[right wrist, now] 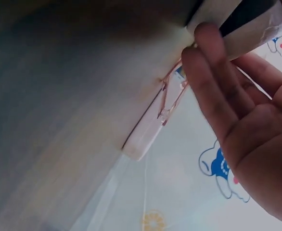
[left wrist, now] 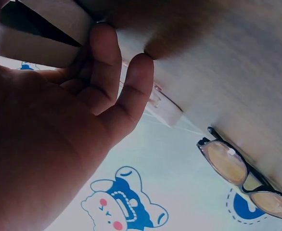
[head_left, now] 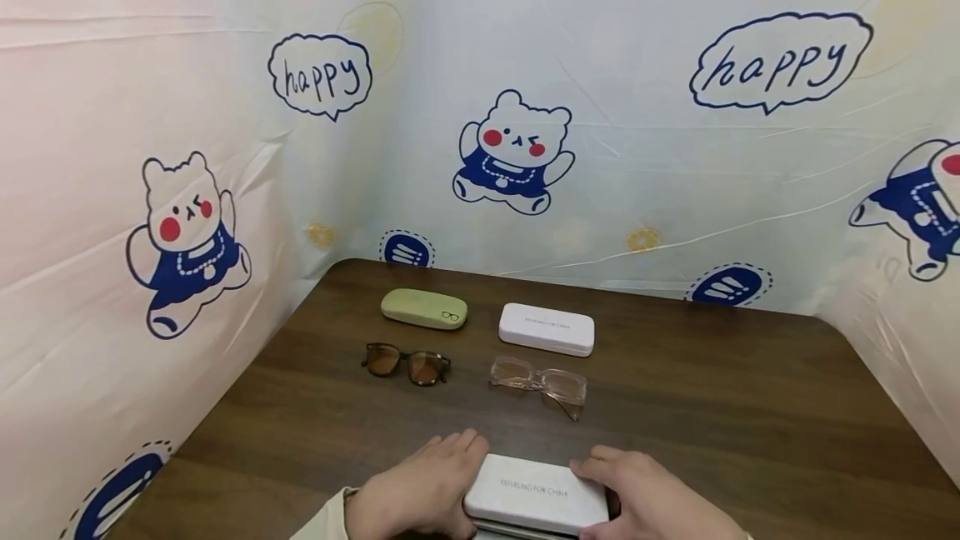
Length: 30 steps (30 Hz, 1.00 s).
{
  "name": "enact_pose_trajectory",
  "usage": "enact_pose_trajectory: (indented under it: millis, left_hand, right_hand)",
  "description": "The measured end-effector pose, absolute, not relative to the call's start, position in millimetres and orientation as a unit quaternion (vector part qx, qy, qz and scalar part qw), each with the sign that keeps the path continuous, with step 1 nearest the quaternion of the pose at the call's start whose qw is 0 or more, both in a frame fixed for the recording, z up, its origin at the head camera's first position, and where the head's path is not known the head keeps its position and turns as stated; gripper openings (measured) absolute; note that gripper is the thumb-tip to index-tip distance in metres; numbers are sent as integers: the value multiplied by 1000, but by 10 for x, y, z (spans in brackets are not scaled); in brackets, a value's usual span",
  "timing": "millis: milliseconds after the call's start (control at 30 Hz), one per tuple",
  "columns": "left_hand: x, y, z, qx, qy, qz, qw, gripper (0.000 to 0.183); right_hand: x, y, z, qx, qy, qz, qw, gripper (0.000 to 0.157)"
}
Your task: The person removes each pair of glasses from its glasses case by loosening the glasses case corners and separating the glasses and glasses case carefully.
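Note:
Both hands hold a white glasses case [head_left: 536,490] with "REFUELING FOR CHINA" on its lid, at the near edge of the head view. My left hand [head_left: 427,486] grips its left end, and my right hand [head_left: 648,498] grips the right end. Between lid and base a dark gap shows in both wrist views, so the lid stands partly raised; what lies inside is hidden. Just beyond the hands are clear-framed glasses [head_left: 538,382]. Dark-framed glasses [head_left: 407,363] with brown lenses lie to their left.
Behind the dark-framed glasses sits a closed green glasses case [head_left: 424,309]. A second white case [head_left: 546,330], also closed, is behind the clear pair. The brown wooden table [head_left: 720,407] is enclosed by a printed curtain [head_left: 630,190] at the back and sides.

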State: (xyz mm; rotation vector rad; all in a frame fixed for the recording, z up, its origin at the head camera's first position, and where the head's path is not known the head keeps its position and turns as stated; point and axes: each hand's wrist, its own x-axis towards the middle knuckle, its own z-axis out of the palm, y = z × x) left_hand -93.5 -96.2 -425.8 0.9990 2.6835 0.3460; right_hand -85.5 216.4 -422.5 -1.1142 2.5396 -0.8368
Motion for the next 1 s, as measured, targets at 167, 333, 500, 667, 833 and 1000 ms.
enact_pose_trajectory:
  millis: [167, 333, 500, 667, 833, 1000]
  left_hand:
    - [-977, -979, -4243, 349, 916, 133, 146, 61]
    - [-992, -999, -4244, 363, 909, 146, 141, 62]
    - [-1013, -1014, -4245, 369, 905, 156, 139, 66]
    - [-1036, -1003, -4222, 351, 908, 166, 157, 70]
    - [-1058, -1020, -4227, 322, 912, 184, 176, 73]
    - [-1048, -1009, -4227, 289, 919, 193, 184, 72]
  right_hand:
    - [-875, 2185, -4185, -372, 864, -304, 147, 63]
    - [-870, 2207, -4177, -376, 851, -332, 156, 61]
    - [-867, 2225, -4193, -382, 843, -344, 157, 58]
    - [-865, 2244, -4189, -355, 833, -378, 191, 55]
    - [-894, 2253, -4193, -356, 814, -411, 206, 50]
    - [-946, 2287, -4228, -362, 781, -456, 227, 44]
